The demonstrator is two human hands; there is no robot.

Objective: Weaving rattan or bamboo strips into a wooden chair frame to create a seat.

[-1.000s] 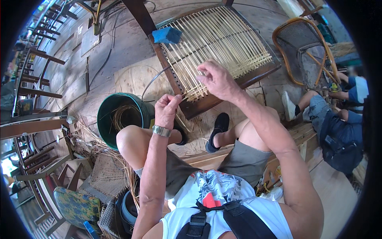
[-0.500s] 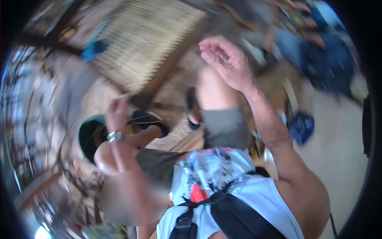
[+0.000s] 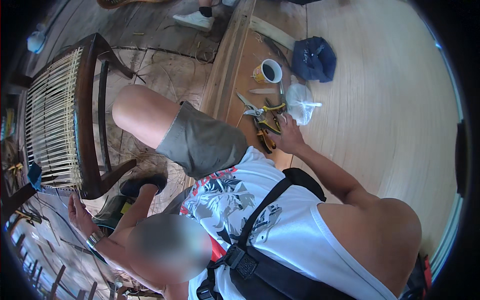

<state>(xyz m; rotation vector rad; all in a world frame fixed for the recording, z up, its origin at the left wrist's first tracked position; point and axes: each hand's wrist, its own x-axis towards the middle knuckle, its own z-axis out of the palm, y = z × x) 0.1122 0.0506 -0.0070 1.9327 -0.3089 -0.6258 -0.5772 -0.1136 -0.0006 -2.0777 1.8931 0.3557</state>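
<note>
My left hand [image 3: 80,215], with a metal-banded watch at the wrist, is at the near corner of a dark wooden chair frame [image 3: 87,115] strung with pale cane strands [image 3: 52,120]. Its fingers are drawn together at the frame's edge; what they pinch is too small to make out. At the right, my right hand [image 3: 290,137] reaches over yellow-and-black handled snips [image 3: 259,113], thumb and fingers apart, touching the handles. Pliers with similar handles [image 3: 263,141] lie beside them. A strip of blue material [image 3: 34,175] hangs on the chair's corner.
Beyond the tools stand a paper cup of dark liquid [image 3: 270,72], a knotted clear plastic bag [image 3: 301,103] and a dark blue cap [image 3: 314,59]. A green container [image 3: 112,210] is by my left forearm. Another person's white shoe [image 3: 196,21] shows at the top.
My view has swung to the right. My right hand has come down from the air onto the tools. My left hand stays near the chair's corner.
</note>
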